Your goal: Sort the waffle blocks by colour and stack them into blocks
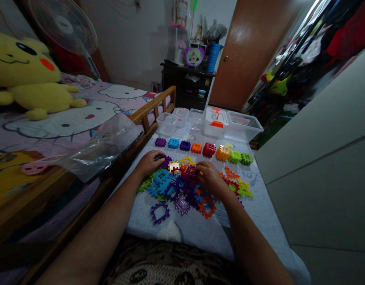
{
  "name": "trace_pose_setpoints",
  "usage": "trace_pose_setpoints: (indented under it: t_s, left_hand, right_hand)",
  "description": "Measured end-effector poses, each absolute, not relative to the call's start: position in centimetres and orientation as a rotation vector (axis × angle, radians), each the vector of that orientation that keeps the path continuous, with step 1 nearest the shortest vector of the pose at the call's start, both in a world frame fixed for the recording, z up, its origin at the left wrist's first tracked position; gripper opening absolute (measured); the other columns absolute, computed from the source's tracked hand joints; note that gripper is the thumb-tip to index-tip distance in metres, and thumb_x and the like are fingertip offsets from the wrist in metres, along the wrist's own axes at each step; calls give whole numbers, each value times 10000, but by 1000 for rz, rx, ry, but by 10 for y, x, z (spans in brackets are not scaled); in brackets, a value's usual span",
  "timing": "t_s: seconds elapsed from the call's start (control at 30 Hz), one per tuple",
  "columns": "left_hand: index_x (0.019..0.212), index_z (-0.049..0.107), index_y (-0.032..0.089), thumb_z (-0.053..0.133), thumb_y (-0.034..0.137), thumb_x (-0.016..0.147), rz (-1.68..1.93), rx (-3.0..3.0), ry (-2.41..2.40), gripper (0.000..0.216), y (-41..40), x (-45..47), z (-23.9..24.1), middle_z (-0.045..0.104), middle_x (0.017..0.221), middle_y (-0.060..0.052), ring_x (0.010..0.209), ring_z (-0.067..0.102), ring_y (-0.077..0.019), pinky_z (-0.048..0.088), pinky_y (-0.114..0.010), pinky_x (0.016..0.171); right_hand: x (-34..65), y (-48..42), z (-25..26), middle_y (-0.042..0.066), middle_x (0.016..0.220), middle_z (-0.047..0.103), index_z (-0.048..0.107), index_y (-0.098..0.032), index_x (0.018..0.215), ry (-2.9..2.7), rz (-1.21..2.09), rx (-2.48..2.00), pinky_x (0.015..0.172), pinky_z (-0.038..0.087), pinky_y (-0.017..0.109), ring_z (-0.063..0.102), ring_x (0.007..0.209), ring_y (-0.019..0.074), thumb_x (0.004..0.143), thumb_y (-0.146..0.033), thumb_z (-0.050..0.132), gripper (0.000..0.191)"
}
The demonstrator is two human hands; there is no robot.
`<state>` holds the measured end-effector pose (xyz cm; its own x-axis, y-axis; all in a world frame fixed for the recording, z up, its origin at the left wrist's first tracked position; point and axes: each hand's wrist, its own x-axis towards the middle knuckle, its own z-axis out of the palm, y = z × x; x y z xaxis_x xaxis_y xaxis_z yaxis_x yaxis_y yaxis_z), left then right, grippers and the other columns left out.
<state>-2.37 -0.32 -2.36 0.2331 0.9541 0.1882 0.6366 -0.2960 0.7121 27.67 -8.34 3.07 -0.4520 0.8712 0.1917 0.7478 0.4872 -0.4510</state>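
Observation:
A loose pile of flat, notched plastic building pieces (163,182) in blue, purple, red, orange, yellow and green spreads over the cloth in front of me. At the pile's left edge is my left hand (151,163), its fingers curved and thumb apart, the tips beside a purple piece (166,161). My right hand (208,177) reaches over the pile's right part, fingertips closed at the edge of a purple building piece (190,170). Behind the pile stands a row of block-like stacks in single colours, among them a red stack (209,149) and a yellow stack (222,152).
Clear plastic boxes (167,123) line the far end, with an orange-handled lidded box (215,122) among them. A wooden bed rail (154,109) runs along the left. A clear plastic bag (102,146) lies over it. White cabinet panels (325,158) stand on the right.

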Motion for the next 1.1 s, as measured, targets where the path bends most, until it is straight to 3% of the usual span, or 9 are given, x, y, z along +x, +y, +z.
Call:
trace_pose_setpoints:
  t_s: [0.23, 0.43, 0.8, 1.1]
  left_hand:
    - [958, 707, 207, 618, 464, 756, 856, 2031, 1425, 339, -1, -25, -28, 715, 1072, -78, 1032, 650, -279, 484, -430, 1008]
    - [934, 699, 206, 624, 499, 752, 858, 2085, 1407, 352, 2, -27, -33, 708, 1067, -86, 1047, 644, -284, 471, -430, 1019]
    - [935, 685, 222, 626, 515, 765, 814, 2186, 1403, 344, 2, -27, -34, 697, 1071, -78, 1068, 620, -285, 447, -440, 1041]
    - [938, 665, 212, 619, 495, 786, 809, 2199, 1381, 325, 0, -27, -32, 675, 1058, -85, 1066, 609, -289, 450, -449, 1021]
  right_hand:
    - [329, -87, 37, 48, 874, 724, 702, -203, 986, -1797, 518, -1589, 748, 489, 312, 652, 781, 190, 878, -272, 552, 197]
    - [355, -94, 22, -10, 649, 632, 673, -169, 1085, -1641, 540, -1745, 597, 429, 278, 587, 596, 168, 818, -318, 550, 329]
    - [350, -91, 10, 9, 672, 659, 708, -177, 1036, -1676, 445, -1842, 625, 424, 286, 610, 619, 178, 826, -336, 534, 316]
    - [346, -93, 10, -62, 559, 467, 680, -165, 1036, -1508, 647, -1619, 501, 343, 256, 462, 507, 136, 839, -447, 554, 366]
